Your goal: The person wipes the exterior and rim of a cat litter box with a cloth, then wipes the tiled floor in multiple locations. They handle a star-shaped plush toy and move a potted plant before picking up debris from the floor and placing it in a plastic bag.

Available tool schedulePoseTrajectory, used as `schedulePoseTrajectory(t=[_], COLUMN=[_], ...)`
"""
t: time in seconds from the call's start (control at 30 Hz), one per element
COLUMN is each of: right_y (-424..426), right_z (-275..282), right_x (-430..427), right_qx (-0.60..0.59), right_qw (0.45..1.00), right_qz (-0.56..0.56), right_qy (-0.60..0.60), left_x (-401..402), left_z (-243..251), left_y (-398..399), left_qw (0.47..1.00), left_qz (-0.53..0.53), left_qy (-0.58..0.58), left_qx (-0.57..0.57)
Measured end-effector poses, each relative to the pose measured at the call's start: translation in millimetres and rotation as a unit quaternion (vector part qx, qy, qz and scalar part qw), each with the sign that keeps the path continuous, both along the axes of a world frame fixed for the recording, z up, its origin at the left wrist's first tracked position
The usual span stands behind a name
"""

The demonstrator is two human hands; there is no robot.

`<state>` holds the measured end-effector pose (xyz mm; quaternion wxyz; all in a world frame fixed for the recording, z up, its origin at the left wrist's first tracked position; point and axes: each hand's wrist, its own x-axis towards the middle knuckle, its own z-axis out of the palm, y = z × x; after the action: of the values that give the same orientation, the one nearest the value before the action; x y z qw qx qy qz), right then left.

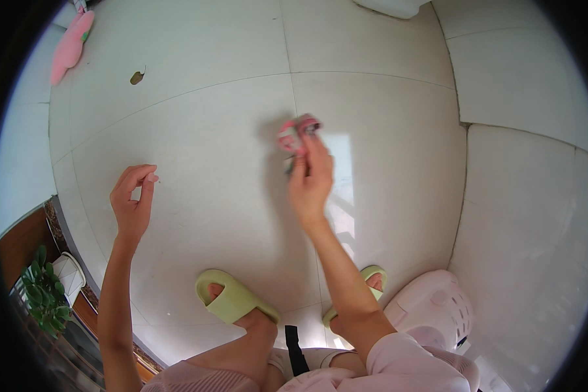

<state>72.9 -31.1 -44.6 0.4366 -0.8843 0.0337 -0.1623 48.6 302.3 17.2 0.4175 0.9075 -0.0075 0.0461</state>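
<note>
Above the floor's middle, my right hand (313, 181) grips a crumpled pink-and-white patterned item (290, 137). Motion blur hides whether it is a wrapper or a cloth. Part of it sticks out past the fingertips, and a darker bit shows beside the thumb. My left hand (133, 193) hovers over the tiles to the left, thumb and fingertips drawn together. Something tiny may be at those fingertips; it is too small to tell. Beneath both hands spreads a pale, glossy tiled floor (210, 196).
A dry leaf (136, 78) lies on the floor at upper left, near a pink plush toy (71, 46) by the wall. Potted plant (44, 294) stands at lower left. Green slippers (235, 299) are on my feet. A pale pink plastic appliance or container (431, 308) sits by the right wall.
</note>
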Motion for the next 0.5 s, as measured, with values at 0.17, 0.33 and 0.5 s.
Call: schedulePoseTrajectory(t=[0.17, 0.33, 0.5], right_y=[-185.9, -43.9, 104.7], right_z=[-23.1, -17.8, -14.2], right_x=[-17.9, -46.0, -63.6], right_qx=[-0.153, -0.169, 0.031], right_qw=[0.953, 0.969, 0.985], right_qz=[-0.259, -0.164, 0.160], right_qy=[0.033, 0.072, 0.053], left_x=[-1.3, 11.4, 43.2], left_z=[-10.2, -4.0, -4.1], left_y=[-1.8, -20.2, -79.7], left_qw=[0.999, 0.999, 0.995], left_qz=[0.019, -0.027, -0.069], left_qy=[0.012, 0.017, 0.011], left_qx=[-0.033, -0.022, -0.066])
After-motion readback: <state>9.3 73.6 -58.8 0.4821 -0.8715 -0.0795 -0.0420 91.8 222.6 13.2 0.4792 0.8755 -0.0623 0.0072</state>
